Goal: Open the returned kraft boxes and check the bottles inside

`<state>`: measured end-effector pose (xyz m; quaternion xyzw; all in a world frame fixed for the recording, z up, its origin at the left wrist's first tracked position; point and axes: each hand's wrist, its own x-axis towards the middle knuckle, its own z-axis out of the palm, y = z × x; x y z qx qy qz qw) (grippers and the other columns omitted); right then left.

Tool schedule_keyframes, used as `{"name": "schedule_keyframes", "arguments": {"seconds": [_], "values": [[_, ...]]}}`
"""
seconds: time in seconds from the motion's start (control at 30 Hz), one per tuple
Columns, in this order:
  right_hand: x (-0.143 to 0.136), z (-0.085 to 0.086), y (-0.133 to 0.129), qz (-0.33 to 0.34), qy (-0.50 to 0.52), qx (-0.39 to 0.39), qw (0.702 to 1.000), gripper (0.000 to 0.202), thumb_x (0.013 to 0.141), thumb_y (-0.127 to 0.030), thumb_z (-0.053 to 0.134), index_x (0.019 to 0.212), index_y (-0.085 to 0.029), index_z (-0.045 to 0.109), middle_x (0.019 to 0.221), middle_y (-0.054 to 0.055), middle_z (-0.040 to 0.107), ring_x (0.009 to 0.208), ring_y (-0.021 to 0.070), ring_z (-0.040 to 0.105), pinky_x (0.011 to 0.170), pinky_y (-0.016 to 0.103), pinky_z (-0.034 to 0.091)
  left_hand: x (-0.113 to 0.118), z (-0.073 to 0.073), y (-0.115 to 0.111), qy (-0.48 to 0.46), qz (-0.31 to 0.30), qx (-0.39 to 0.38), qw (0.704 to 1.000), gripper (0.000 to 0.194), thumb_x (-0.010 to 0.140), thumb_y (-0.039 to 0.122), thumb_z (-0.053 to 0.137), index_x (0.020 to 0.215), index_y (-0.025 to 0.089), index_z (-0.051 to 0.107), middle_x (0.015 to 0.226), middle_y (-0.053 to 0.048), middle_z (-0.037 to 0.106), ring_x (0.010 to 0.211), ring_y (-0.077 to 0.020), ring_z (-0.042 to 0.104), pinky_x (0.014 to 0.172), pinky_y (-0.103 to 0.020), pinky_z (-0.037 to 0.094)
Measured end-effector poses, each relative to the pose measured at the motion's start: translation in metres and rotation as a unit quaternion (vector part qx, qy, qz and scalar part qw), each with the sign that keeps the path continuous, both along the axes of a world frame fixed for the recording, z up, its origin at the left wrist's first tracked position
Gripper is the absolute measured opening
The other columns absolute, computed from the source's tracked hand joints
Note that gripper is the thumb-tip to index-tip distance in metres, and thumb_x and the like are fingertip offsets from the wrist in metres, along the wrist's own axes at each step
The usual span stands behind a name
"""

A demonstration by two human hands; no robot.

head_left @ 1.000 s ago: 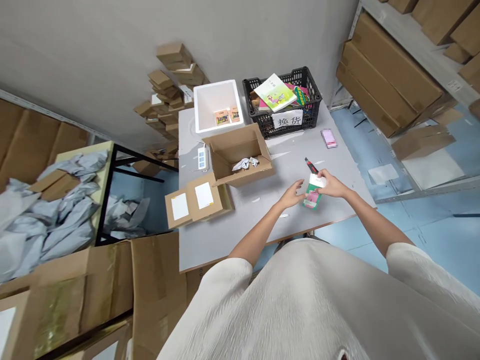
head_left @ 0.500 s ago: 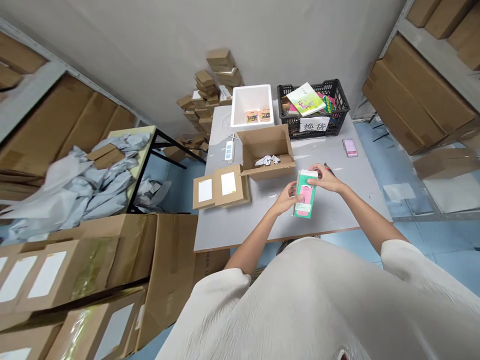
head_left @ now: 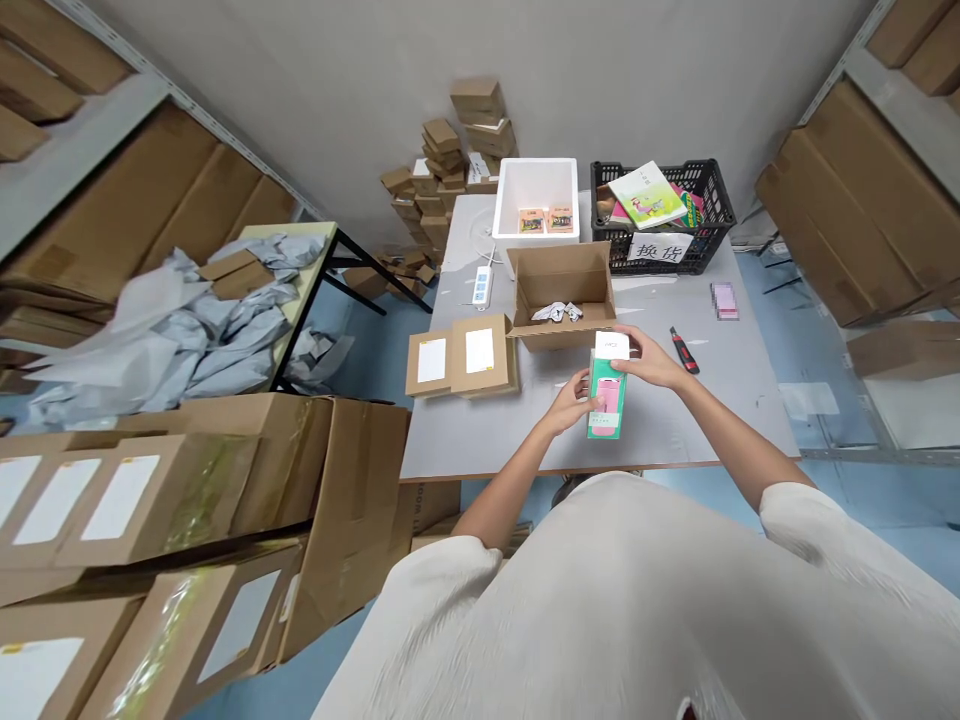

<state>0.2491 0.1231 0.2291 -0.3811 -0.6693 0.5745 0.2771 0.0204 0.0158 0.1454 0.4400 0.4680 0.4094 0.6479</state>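
Observation:
A green and white box point(head_left: 606, 405) with a pink picture on its front is held upright between my two hands, above the near part of the table. My left hand point(head_left: 571, 402) grips its left side, thumb across the front. My right hand point(head_left: 646, 358) is closed on the upper right edge, by the white top. Just beyond the hands stands an open cardboard box point(head_left: 564, 285) with crumpled white paper point(head_left: 556, 312) inside. To the right of my right hand lies a red and black box cutter point(head_left: 684, 351).
On the grey table point(head_left: 480, 440) are two closed cartons point(head_left: 480, 357), a power strip point(head_left: 482, 286), a white foam box point(head_left: 537, 190), a black crate point(head_left: 660, 258) of books and a pink phone-like item point(head_left: 724, 301). Large cartons point(head_left: 195, 490) crowd the left; shelves flank both sides.
My view has shifted, so the table's things appear farther right. The green box has tipped to show more of its white top. The box cutter, formerly behind my right hand, is now in plain sight.

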Motion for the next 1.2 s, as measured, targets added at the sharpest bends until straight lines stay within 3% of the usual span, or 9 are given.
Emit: {"name": "schedule_keyframes", "arguments": {"seconds": [0.33, 0.5, 0.63, 0.83, 0.9, 1.0, 1.1, 1.2], "values": [[-0.013, 0.003, -0.001, 0.001, -0.017, 0.012, 1.0, 0.087, 0.077, -0.059, 0.092, 0.152, -0.03, 0.059, 0.144, 0.011, 0.067, 0.123, 0.0337, 0.069, 0.11, 0.055, 0.058, -0.013, 0.003, -0.001, 0.007, -0.007, 0.016, 1.0, 0.099, 0.073, 0.056, 0.096, 0.154, 0.022, 0.049, 0.142, -0.017, 0.068, 0.13, -0.0312, 0.066, 0.119, -0.053, 0.047], [-0.016, 0.012, -0.005, -0.006, -0.01, 0.036, 0.999, 0.083, 0.075, -0.06, 0.093, 0.145, -0.029, 0.062, 0.143, 0.01, 0.067, 0.123, 0.0327, 0.069, 0.113, 0.055, 0.056, -0.015, 0.003, -0.001, 0.0, -0.003, 0.004, 1.0, 0.102, 0.069, 0.054, 0.099, 0.152, 0.024, 0.048, 0.144, -0.017, 0.065, 0.135, -0.0338, 0.062, 0.115, -0.053, 0.05], [-0.017, 0.027, -0.009, -0.022, 0.021, 0.057, 0.998, 0.075, 0.075, -0.063, 0.093, 0.135, -0.027, 0.067, 0.142, 0.01, 0.068, 0.123, 0.0308, 0.069, 0.113, 0.051, 0.054, -0.015, -0.005, -0.002, 0.01, 0.015, -0.002, 1.0, 0.103, 0.067, 0.051, 0.1, 0.151, 0.026, 0.046, 0.148, -0.017, 0.063, 0.138, -0.0355, 0.059, 0.108, -0.051, 0.054], [-0.013, 0.048, -0.027, -0.018, 0.035, 0.035, 0.999, 0.05, 0.091, -0.073, 0.074, 0.095, -0.023, 0.074, 0.106, 0.009, 0.077, 0.098, 0.0247, 0.069, 0.093, 0.042, 0.058, -0.014, -0.027, -0.002, 0.031, 0.047, 0.01, 0.998, 0.092, 0.071, 0.045, 0.095, 0.146, 0.027, 0.045, 0.143, -0.014, 0.064, 0.134, -0.0309, 0.062, 0.106, -0.046, 0.053], [-0.013, 0.043, -0.037, -0.002, 0.021, 0.009, 1.0, 0.051, 0.096, -0.073, 0.067, 0.088, -0.023, 0.072, 0.092, 0.007, 0.075, 0.087, 0.022, 0.067, 0.084, 0.038, 0.057, -0.014, -0.034, -0.001, 0.055, 0.058, 0.031, 0.996, 0.089, 0.07, 0.041, 0.095, 0.142, 0.027, 0.046, 0.141, -0.013, 0.064, 0.133, -0.03, 0.062, 0.108, -0.045, 0.052], [-0.017, 0.024, -0.049, -0.005, -0.043, 0.004, 0.999, 0.041, 0.094, -0.064, 0.069, 0.091, -0.023, 0.068, 0.082, 0.001, 0.067, 0.074, 0.018, 0.059, 0.072, 0.033, 0.052, -0.013, -0.044, -0.001, 0.106, 0.084, 0.063, 0.989, 0.082, 0.067, 0.034, 0.093, 0.134, 0.025, 0.047, 0.138, -0.012, 0.065, 0.133, -0.0295, 0.062, 0.111, -0.045, 0.05], [-0.025, -0.001, -0.053, -0.066, -0.15, 0.073, 0.984, 0.028, 0.086, -0.049, 0.075, 0.094, -0.024, 0.065, 0.096, 0.002, 0.065, 0.076, 0.0175, 0.056, 0.075, 0.033, 0.05, -0.01, -0.053, -0.001, 0.156, 0.096, 0.068, 0.981, 0.077, 0.066, 0.028, 0.09, 0.13, 0.025, 0.047, 0.135, -0.01, 0.068, 0.129, -0.0286, 0.065, 0.108, -0.043, 0.052], [-0.033, -0.02, -0.052, -0.106, -0.23, 0.089, 0.963, 0.032, 0.08, -0.044, 0.076, 0.1, -0.025, 0.06, 0.114, 0.005, 0.065, 0.088, 0.0203, 0.06, 0.079, 0.035, 0.049, -0.005, -0.063, 0.003, 0.176, 0.101, 0.063, 0.977, 0.078, 0.066, 0.025, 0.088, 0.131, 0.025, 0.045, 0.136, -0.01, 0.068, 0.126, -0.0273, 0.067, 0.104, -0.042, 0.054]]}}
